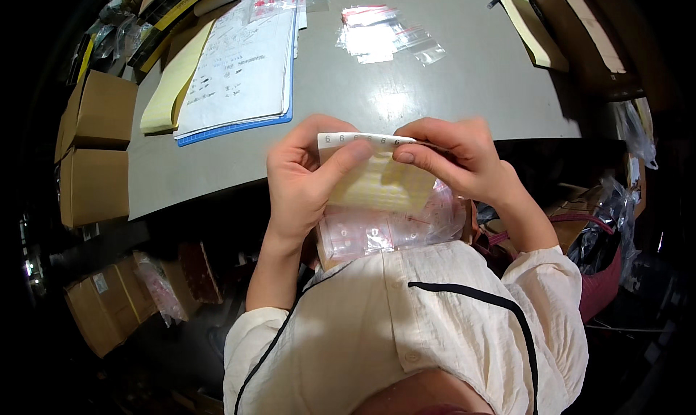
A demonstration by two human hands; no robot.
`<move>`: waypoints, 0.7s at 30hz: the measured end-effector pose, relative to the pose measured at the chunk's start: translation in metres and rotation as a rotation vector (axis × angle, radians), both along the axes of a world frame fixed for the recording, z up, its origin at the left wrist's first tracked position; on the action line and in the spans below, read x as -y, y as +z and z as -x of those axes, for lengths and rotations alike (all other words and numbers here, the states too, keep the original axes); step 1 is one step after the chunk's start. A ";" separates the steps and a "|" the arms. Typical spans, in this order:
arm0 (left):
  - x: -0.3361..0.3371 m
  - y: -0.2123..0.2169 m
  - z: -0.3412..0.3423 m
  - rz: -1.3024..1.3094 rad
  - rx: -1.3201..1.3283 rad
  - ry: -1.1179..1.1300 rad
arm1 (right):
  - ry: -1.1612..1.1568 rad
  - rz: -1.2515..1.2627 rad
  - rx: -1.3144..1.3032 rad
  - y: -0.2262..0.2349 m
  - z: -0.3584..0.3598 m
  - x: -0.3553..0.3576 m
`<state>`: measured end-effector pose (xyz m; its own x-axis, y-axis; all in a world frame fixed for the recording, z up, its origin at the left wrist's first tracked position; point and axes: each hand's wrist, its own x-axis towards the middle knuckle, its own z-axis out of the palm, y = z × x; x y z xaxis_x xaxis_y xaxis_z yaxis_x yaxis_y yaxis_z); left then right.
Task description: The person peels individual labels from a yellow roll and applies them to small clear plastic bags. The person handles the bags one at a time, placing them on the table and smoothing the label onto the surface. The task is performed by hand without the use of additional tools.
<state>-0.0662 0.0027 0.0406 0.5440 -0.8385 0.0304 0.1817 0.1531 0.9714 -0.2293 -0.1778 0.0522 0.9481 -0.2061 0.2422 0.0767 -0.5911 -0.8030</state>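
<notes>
A sheet of paper labels, pale yellow with a white printed strip along its top edge, hangs between my hands above my lap. My left hand pinches it near the upper left, thumb across the front. At the upper right my right hand grips the same edge between thumb and bent fingers. Below the sheet, clear plastic bags with reddish print lie in my lap, partly covered by it. What lies behind the sheet is hidden.
The grey table bears a blue clipboard with written papers and a pile of small zip bags. Cardboard boxes stand at the left. A dark red bag and clear plastic wrapping are at the right.
</notes>
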 end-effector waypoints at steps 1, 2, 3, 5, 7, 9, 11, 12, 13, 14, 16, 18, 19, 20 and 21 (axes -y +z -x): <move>0.001 0.001 -0.001 -0.005 -0.027 -0.007 | -0.011 0.001 -0.006 -0.001 -0.001 0.000; 0.002 0.002 -0.002 -0.011 -0.053 -0.015 | -0.021 -0.029 0.001 -0.002 -0.002 0.001; 0.004 0.004 -0.004 -0.022 -0.061 -0.020 | -0.031 -0.059 0.008 -0.004 -0.004 0.002; 0.007 0.006 -0.010 -0.039 -0.075 -0.033 | -0.062 -0.054 0.030 -0.006 -0.009 0.006; 0.011 0.004 -0.008 -0.036 -0.001 0.030 | -0.098 0.007 0.058 -0.005 -0.015 0.010; 0.015 -0.002 -0.006 -0.041 0.166 0.105 | -0.051 0.120 0.156 0.002 -0.024 0.012; 0.020 -0.008 -0.006 -0.050 0.426 0.187 | -0.047 0.235 0.207 0.005 -0.032 0.008; 0.021 -0.008 -0.006 -0.049 0.523 0.223 | -0.064 0.304 0.217 0.006 -0.033 0.008; 0.023 -0.007 -0.006 -0.046 0.620 0.260 | -0.080 0.375 0.228 0.007 -0.036 0.008; 0.024 -0.007 -0.006 -0.045 0.717 0.299 | -0.096 0.446 0.239 0.007 -0.038 0.008; 0.027 -0.007 -0.008 -0.082 0.718 0.295 | -0.131 0.533 0.294 0.003 -0.043 0.008; 0.029 -0.004 -0.012 -0.173 0.688 0.254 | -0.148 0.585 0.310 0.003 -0.045 0.006; 0.030 -0.002 -0.015 -0.207 0.674 0.230 | -0.152 0.626 0.318 0.002 -0.046 0.007; 0.032 -0.001 -0.020 -0.240 0.660 0.205 | -0.156 0.667 0.327 -0.001 -0.048 0.008; 0.034 0.000 -0.026 -0.273 0.645 0.180 | -0.161 0.708 0.336 -0.002 -0.049 0.009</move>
<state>-0.0406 -0.0314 0.0402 0.6185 -0.7613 0.1945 -0.4460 -0.1364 0.8846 -0.1800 -0.1872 0.0498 0.7730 -0.0249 0.6340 0.1176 -0.9763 -0.1818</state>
